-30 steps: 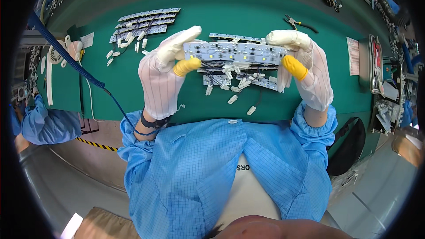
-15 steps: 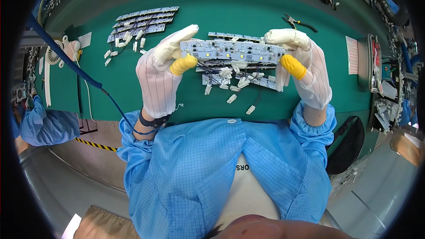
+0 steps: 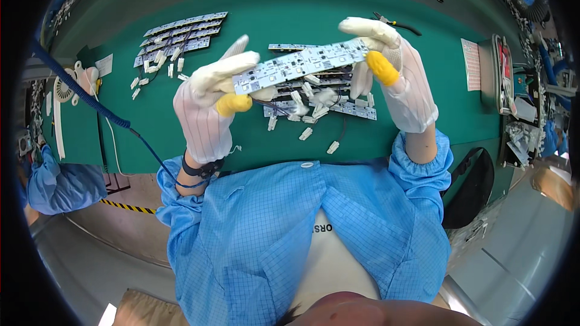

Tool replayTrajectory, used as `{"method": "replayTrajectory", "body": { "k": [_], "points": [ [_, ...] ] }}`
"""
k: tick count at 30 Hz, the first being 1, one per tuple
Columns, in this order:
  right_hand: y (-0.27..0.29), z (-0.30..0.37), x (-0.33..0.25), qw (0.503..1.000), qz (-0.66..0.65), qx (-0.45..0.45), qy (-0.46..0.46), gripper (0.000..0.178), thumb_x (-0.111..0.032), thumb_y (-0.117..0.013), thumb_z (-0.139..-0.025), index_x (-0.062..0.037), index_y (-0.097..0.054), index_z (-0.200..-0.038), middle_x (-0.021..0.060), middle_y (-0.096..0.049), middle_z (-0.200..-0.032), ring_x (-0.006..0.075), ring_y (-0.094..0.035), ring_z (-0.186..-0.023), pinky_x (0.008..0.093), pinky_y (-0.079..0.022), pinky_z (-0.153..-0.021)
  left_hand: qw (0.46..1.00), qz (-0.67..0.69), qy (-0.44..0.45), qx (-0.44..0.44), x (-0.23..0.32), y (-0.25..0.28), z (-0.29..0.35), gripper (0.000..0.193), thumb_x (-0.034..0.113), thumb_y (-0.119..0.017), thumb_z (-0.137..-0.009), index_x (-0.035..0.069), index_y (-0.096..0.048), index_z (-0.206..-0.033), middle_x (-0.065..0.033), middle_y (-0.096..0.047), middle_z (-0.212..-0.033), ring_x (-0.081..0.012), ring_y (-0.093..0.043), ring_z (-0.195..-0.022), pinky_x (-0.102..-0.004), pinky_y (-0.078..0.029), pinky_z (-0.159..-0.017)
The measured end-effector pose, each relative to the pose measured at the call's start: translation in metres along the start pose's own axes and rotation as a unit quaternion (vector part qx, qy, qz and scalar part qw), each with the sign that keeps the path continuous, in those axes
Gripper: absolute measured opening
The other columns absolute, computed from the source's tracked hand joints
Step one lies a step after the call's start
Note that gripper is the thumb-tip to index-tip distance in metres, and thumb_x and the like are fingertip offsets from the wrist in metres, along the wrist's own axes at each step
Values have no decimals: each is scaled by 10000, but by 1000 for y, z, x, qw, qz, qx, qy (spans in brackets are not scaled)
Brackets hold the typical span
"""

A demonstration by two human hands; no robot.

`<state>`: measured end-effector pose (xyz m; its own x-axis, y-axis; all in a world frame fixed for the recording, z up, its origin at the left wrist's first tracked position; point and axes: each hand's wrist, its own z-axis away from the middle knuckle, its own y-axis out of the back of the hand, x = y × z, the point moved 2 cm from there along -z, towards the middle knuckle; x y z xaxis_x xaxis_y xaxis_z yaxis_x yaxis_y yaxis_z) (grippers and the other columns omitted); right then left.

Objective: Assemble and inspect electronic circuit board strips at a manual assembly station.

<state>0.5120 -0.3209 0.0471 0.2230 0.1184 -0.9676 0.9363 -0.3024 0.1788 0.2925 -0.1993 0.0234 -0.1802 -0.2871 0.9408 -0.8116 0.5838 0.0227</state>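
A long white LED circuit board (image 3: 302, 64) is held up between my gloved hands, its right end tilted higher than its left. My left hand (image 3: 220, 87) pinches the left end, with the yellow-covered thumb in front and the fingers behind. At the other end my right hand (image 3: 386, 63) grips the board the same way, thumb in front. Beneath it on the green mat lies a stack of similar boards (image 3: 356, 110), partly hidden, with dark wires and white connectors (image 3: 306, 134) spread toward me. A wristband with a blue cord circles my left wrist.
Another group of boards with wires (image 3: 181, 31) lies at the far left of the green mat (image 3: 241, 138). Yellow-and-black pliers (image 3: 396, 23) rest behind my right hand. A small white fan (image 3: 66, 86) stands left. A coiled blue cord (image 3: 84, 93) crosses the left side. A metal tray (image 3: 495, 75) sits right.
The held board has gone from nearly level to tilted, right end up. My right hand has risen; my left hand has come slightly lower. The whole view has shifted a little.
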Motion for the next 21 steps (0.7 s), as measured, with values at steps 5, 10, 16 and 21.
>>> {"method": "replayTrajectory", "body": {
  "k": [5, 10, 16, 21],
  "points": [
    [8, 7, 18, 1000, 27, -8, -13, 490, -446, -546, -915, 4, -568, -1106, 51, -620, -803, 100, -587, -541, 194, -459, -537, 975, -219, 3, -35, -6, 7, 1, 296, 285, -595, -901, 1, -656, -959, -124, -670, -1086, -139, -613, -719, -260, -468, -640],
    [0, 4, 5, 1000, -12, -9, -20, 484, -422, -558, -913, 13, -559, -1128, 66, -618, -775, 105, -567, -474, 189, -472, -477, 988, -155, -9, -12, -15, 7, -3, 255, 252, -588, -903, 60, -674, -1047, -117, -658, -1130, -140, -639, -775, -250, -476, -673],
    [-5, 0, 26, 980, -192, -28, -46, 575, -434, -587, -885, 51, -527, -1189, 81, -645, -884, 86, -622, -601, 177, -511, -522, 986, -153, 62, -22, -5, 5, -3, 300, 273, -576, -924, -1, -658, -1014, -80, -699, -949, -133, -646, -782, -257, -492, -699],
    [-1, 8, 6, 957, -262, -45, -116, 529, -345, -679, -827, 54, -540, -1145, 122, -641, -967, 158, -658, -776, 242, -556, -659, 992, -88, 88, 19, -14, 1, 3, 373, 342, -584, -915, -8, -657, -1018, -64, -696, -873, -98, -615, -707, -227, -473, -657]
  ]
}}
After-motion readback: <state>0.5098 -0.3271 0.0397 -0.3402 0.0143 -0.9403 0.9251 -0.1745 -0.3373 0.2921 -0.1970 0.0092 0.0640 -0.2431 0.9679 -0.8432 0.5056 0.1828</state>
